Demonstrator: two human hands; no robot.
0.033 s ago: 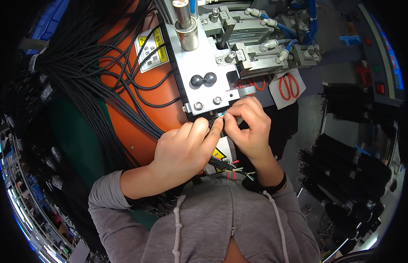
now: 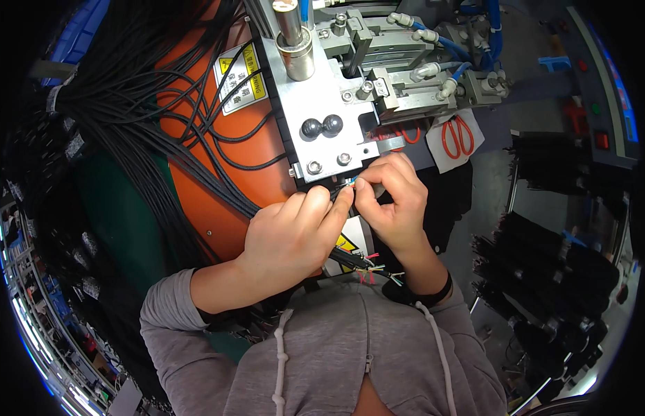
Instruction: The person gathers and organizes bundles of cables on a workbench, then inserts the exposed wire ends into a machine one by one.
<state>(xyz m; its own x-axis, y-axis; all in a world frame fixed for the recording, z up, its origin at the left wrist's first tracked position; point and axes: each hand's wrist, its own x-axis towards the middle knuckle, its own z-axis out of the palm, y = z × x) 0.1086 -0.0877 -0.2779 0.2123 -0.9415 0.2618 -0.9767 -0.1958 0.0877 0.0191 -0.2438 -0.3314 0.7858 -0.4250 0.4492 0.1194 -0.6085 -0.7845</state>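
Note:
My left hand [image 2: 291,232] is closed in a pinch at the front edge of a metal machine block [image 2: 329,90], on the end of a black cable that the fingers mostly hide. Facing it, my right hand [image 2: 393,201] pinches thin coloured wires [image 2: 351,182] at that end, blue and orange among them. Both sets of fingertips nearly meet just below the block. Under my left hand runs a bundle of black cables [image 2: 215,177], and cable ends with bare-looking coloured wires [image 2: 374,269] stick out between my wrists, close to my body.
Many black cables hang from a tied bunch [image 2: 59,97] at the left, over an orange panel [image 2: 218,215]. Pneumatic cylinders with blue hoses [image 2: 451,52] fill the far right. Red-handled scissors [image 2: 457,136] lie beside the machine. More black cable bundles [image 2: 544,270] hang at right.

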